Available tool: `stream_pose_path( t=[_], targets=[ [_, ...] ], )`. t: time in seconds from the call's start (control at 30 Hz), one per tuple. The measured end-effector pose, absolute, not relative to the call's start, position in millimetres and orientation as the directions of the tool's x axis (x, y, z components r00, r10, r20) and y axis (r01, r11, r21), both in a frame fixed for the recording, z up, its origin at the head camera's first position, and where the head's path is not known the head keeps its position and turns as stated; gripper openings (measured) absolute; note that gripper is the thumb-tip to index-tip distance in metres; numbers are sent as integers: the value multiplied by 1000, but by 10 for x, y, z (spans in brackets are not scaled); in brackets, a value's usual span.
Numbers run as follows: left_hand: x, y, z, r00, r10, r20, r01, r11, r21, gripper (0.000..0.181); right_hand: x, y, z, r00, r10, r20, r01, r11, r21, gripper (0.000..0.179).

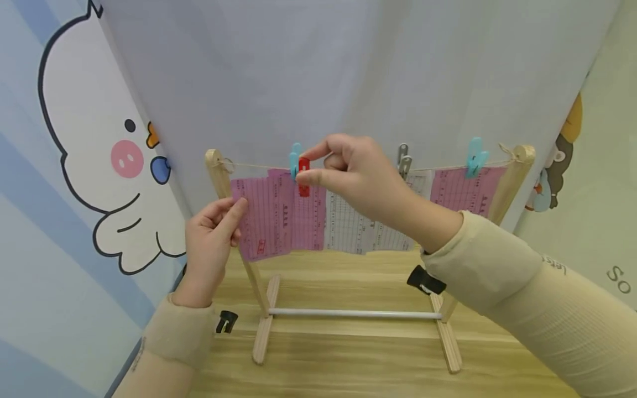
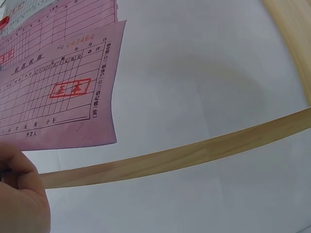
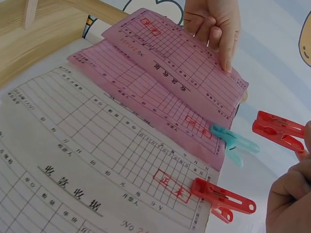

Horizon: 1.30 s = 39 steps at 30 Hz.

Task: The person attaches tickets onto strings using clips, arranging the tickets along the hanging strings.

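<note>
My left hand (image 1: 211, 249) pinches the left edge of a pink receipt (image 1: 261, 221) just under the string. In my right hand (image 1: 363, 171), a red clothespin (image 3: 279, 128) is pinched between thumb and fingers. Its jaws point toward that receipt but stand apart from it in the right wrist view. A second pink receipt (image 3: 141, 92) hangs partly behind the first, with a turquoise clothespin (image 3: 235, 143) at its top. Beside it, another red clothespin (image 3: 221, 196) grips a white receipt (image 3: 112, 145). The left wrist view shows the held receipt's printed face and red stamp.
A string (image 1: 254, 165) runs between two wooden posts (image 1: 507, 182). Farther right hang grey clothespins (image 1: 404, 160) and a pink receipt (image 1: 460, 190) under a turquoise clothespin (image 1: 476, 157). A white bar (image 1: 353, 313) joins the rack's feet on the wooden table (image 1: 358, 359).
</note>
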<state>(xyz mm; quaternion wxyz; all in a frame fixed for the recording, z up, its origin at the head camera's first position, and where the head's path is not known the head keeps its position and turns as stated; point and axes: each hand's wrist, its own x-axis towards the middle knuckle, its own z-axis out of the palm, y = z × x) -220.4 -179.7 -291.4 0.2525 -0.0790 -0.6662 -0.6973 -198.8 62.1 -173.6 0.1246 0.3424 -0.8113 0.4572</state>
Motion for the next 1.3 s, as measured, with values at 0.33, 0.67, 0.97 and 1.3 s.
stream_pose_path(
  t=[0.33, 0.67, 0.97, 1.3],
  targets=[
    [-2226, -1779, -2911, -828, -263, 495, 480, 124, 868, 17, -2161, 361, -1665, -785, -334, 522, -614, 305, -728, 21],
    [-2312, -1726, -2836, -816, -306, 490, 489, 88, 868, 28, -2236, 28, -1690, -789, -225, 571, -608, 152, -780, 18],
    [-2305, -1668, -2824, -821, -325, 469, 478, 59, 877, 28, -2289, -123, -1740, -815, -211, 540, -576, 181, -798, 17],
    [-2353, -1594, -2907, -815, -363, 451, 501, -51, 864, 20, -2305, -139, -1746, -839, -207, 503, -543, 253, -801, 19]
  ],
)
